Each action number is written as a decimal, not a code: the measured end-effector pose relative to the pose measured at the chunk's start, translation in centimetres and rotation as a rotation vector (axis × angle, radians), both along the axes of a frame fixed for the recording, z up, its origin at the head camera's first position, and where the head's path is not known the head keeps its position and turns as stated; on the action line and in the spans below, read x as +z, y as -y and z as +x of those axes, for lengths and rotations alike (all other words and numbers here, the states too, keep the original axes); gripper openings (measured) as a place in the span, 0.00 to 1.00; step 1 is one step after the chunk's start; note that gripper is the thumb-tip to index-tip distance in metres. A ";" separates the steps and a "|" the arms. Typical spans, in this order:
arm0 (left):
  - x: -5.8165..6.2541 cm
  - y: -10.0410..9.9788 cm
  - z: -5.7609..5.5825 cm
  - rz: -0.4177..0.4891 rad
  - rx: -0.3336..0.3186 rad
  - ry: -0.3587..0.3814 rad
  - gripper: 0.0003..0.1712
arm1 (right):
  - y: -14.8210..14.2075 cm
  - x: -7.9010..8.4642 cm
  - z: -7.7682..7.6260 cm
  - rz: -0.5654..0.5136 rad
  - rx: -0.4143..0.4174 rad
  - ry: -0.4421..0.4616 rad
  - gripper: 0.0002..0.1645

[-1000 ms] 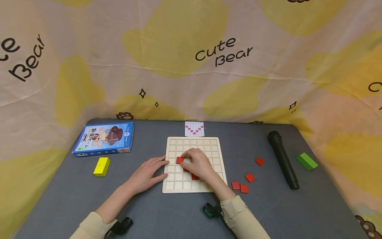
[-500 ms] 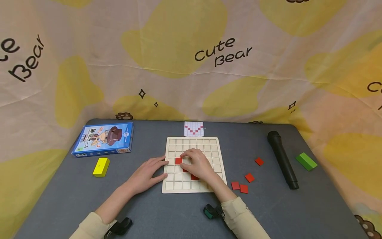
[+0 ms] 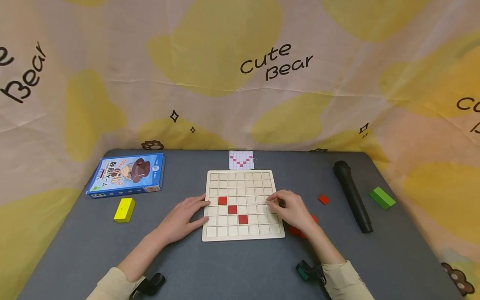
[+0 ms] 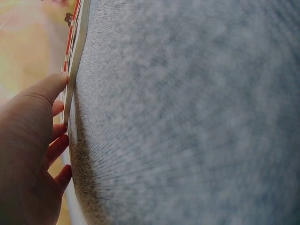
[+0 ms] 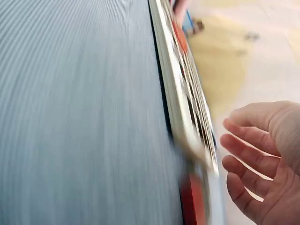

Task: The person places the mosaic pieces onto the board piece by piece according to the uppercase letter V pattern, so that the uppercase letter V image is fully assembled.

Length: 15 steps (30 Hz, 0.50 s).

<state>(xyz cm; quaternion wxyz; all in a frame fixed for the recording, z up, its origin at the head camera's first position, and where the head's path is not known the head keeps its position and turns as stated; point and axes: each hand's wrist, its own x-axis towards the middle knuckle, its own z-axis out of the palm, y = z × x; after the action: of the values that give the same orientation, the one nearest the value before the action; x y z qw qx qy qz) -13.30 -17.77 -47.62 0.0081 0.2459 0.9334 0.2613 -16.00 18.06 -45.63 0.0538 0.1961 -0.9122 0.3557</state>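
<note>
A pale wooden grid board (image 3: 258,229) lies on the dark table, with three red square tiles (image 3: 232,209) set in its cells in a diagonal line. At the board's left edge rests my left hand (image 3: 181,218), fingers extended; in the left wrist view its thumb (image 4: 49,87) and fingertips touch the rim. My right hand (image 3: 292,210) hovers over the board's right side, its fingers loosely bent. Nothing shows between those fingers in the right wrist view. Beneath the right wrist, loose red tiles (image 3: 294,230) are partly covered.
Behind the board lies a small pattern card (image 3: 241,160) with a pink V of squares. A blue box (image 3: 127,173) and a yellow block (image 3: 124,210) are at left. To the right are a single red tile (image 3: 324,199), a black microphone (image 3: 352,196) and a green block (image 3: 382,198).
My right hand has moved right from the placed tiles to the board's right side, uncovering the diagonal of red tiles. The left hand stays at the left edge. The head view shifts slightly.
</note>
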 end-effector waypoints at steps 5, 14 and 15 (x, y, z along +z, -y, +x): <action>0.1 0.1 0.0 -0.005 0.001 -0.011 0.33 | -5.1 0.1 0.0 0.093 -0.170 -0.016 0.07; 0.2 -0.2 0.1 0.002 0.015 0.006 0.33 | -11.2 0.2 0.4 0.228 -0.389 0.070 0.15; 0.3 -0.2 0.1 0.003 0.017 0.009 0.33 | -11.4 0.2 0.5 0.229 -0.396 0.078 0.16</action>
<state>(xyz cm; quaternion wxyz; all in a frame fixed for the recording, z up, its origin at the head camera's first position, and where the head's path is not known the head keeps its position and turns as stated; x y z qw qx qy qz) -13.23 -17.55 -47.33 0.0099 0.2366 0.9349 0.2642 -15.52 29.49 -45.46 0.0648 0.0043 -0.9687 0.2397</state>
